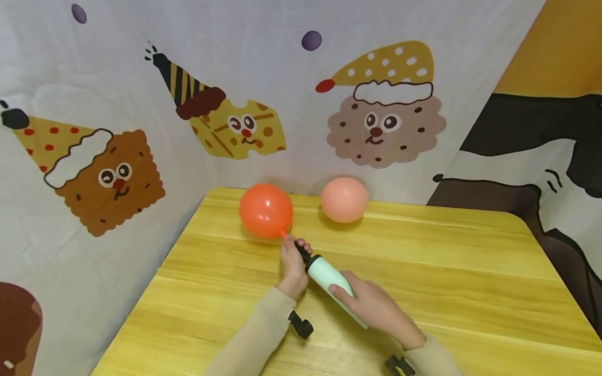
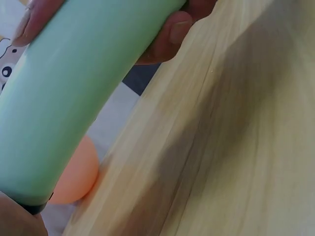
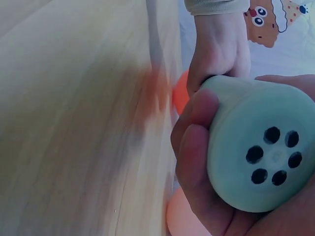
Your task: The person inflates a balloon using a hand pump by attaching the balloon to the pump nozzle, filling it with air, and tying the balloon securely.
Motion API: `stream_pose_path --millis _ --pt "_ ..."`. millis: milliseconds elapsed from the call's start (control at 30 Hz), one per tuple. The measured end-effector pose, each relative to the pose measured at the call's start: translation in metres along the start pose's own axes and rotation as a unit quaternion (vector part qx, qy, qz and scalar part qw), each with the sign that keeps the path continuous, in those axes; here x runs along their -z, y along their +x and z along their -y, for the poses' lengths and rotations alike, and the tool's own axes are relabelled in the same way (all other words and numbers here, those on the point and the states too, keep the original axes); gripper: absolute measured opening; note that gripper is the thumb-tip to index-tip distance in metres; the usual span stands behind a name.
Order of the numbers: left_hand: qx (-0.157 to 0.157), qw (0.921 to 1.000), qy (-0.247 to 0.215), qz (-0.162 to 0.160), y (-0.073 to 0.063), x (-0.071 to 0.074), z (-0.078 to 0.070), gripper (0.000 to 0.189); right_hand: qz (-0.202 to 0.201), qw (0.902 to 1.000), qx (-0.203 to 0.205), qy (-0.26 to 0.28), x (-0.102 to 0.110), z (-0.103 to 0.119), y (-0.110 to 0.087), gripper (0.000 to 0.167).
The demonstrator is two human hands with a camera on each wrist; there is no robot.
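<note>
A mint-green balloon pump (image 1: 331,279) with a black nozzle end slants across the middle of the head view. My left hand (image 1: 293,261) grips the black nozzle and pinches the neck of an inflated orange-red balloon (image 1: 266,211) on it. Around the pump's green barrel my right hand (image 1: 371,303) is wrapped, thumb on top. In the right wrist view the pump's round end (image 3: 273,152) faces the camera, with several dark holes in it. The left wrist view shows the barrel (image 2: 74,88) close up, with right-hand fingers (image 2: 170,39) around it.
A pale pink-orange balloon (image 1: 344,200) rests at the table's back edge, right of the orange-red one. The wooden table (image 1: 447,271) meets a white cloth backdrop (image 1: 291,172) printed with cartoon snacks in party hats. Both wrists carry small black camera mounts (image 1: 301,325).
</note>
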State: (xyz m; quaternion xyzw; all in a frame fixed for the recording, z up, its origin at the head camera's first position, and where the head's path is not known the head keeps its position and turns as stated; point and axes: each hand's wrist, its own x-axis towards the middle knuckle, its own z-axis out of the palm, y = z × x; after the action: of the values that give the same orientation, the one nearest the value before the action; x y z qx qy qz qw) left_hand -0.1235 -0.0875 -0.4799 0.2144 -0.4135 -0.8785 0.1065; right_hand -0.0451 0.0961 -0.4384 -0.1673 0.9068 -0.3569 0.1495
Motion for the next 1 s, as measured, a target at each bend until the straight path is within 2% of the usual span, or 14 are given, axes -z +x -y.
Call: stream_pose_path --millis 300,433,667,867,1000 --pt "0.025 0.9996 0.009 0.005 0.006 0.007 0.003 0.023 0.012 0.9997 0.003 0.019 0.001 -0.003 -0.001 0.057" --pt "0.026 0.9995 0.012 -0.012 0.008 0.009 0.005 0.024 0.013 0.9996 -0.007 0.024 -0.002 -0.005 -0.003 0.059" --pt "0.002 0.9984 0.027 -0.05 0.007 0.003 0.006 0.032 -0.005 0.9999 -0.012 -0.009 -0.005 -0.006 -0.005 0.059" --pt "-0.016 0.9971 0.007 -0.074 0.021 0.014 -0.004 0.027 0.024 0.9996 -0.013 -0.007 0.011 -0.011 -0.025 0.057" --pt "-0.001 0.9982 0.037 -0.046 0.025 0.021 -0.012 0.026 0.027 0.9991 -0.026 0.016 0.03 -0.024 -0.039 0.058"
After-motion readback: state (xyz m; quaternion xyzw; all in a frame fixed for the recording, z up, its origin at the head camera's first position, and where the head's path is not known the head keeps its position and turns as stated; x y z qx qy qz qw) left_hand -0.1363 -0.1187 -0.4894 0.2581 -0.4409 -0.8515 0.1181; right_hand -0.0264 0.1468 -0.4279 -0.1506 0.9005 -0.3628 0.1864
